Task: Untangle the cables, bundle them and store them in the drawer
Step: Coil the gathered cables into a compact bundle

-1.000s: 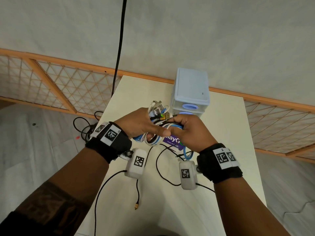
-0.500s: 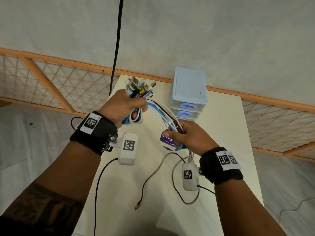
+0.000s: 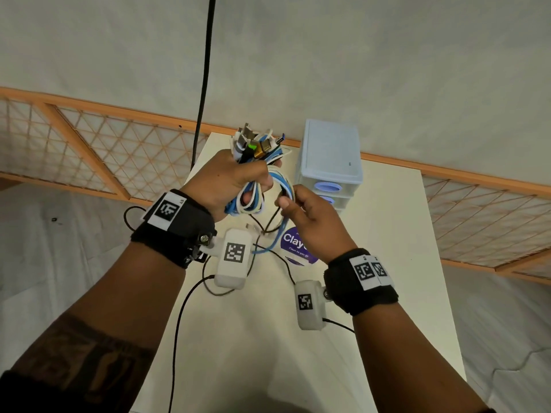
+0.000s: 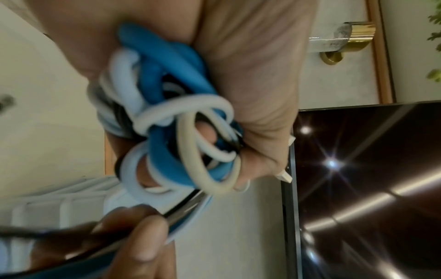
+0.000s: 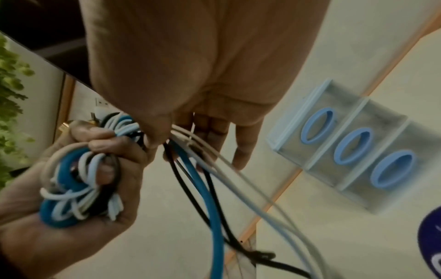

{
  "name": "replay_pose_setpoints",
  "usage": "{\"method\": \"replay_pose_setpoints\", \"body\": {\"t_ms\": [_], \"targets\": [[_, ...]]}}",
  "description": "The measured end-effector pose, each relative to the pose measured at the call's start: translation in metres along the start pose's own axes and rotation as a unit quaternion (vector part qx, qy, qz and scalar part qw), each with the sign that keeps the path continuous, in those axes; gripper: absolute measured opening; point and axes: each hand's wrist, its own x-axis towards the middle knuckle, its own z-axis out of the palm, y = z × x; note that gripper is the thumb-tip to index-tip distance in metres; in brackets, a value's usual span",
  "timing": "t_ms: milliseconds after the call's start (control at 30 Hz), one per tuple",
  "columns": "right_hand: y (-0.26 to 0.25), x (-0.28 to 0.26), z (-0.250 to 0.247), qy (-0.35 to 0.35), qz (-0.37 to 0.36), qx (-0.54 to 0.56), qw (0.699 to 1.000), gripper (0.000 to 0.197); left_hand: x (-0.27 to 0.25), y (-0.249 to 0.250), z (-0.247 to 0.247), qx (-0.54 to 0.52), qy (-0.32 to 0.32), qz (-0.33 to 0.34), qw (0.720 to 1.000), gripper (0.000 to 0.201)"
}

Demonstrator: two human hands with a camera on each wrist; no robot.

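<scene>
The cables [image 3: 253, 186] are held in the air above the far part of the table [image 3: 298, 353], blue, white and black loops gathered into a bunch with the plugs [image 3: 256, 143] sticking up at the far end. The left hand [image 3: 226, 183] is clenched round the bunch, fingers threaded through the loops. Just to its right, the right hand [image 3: 313, 222] pinches the loose strands [image 5: 203, 169] between thumb and fingers, its other fingers straight; the strands trail down toward the table. The drawer unit [image 3: 331, 162] stands at the far right of the table, its three drawers closed. A purple round sticker [image 3: 298, 248] lies under the right hand.
</scene>
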Motion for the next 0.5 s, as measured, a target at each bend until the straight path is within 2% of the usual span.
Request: {"method": "replay_pose_setpoints", "body": {"t_ms": [67, 100, 200, 300, 400, 500], "targets": [[0.000, 0.000, 0.003, -0.006, 0.007, 0.051, 0.999, 0.030, 0.001, -0.002, -0.003, -0.022, -0.010, 0.000, 1.000, 0.058], [-0.002, -0.001, 0.005, -0.009, 0.008, 0.083, 0.996, 0.031, 0.001, -0.002, -0.004, -0.034, -0.023, -0.006, 0.999, 0.054], [-0.003, 0.003, 0.004, -0.017, 0.009, 0.139, 0.990, 0.025, 0.000, -0.004, -0.007, -0.012, -0.051, -0.023, 0.998, 0.016], [-0.005, 0.006, 0.001, 0.006, 0.017, 0.136, 0.991, 0.022, -0.002, -0.011, -0.009, 0.049, -0.060, -0.029, 0.997, 0.014], [-0.007, 0.009, 0.000, 0.053, 0.016, 0.115, 0.992, 0.025, -0.004, -0.019, -0.004, 0.063, -0.085, -0.042, 0.993, 0.016], [-0.013, 0.008, 0.002, 0.054, 0.019, 0.158, 0.986, 0.023, -0.003, -0.022, 0.001, 0.055, -0.069, -0.026, 0.996, 0.010]]}}
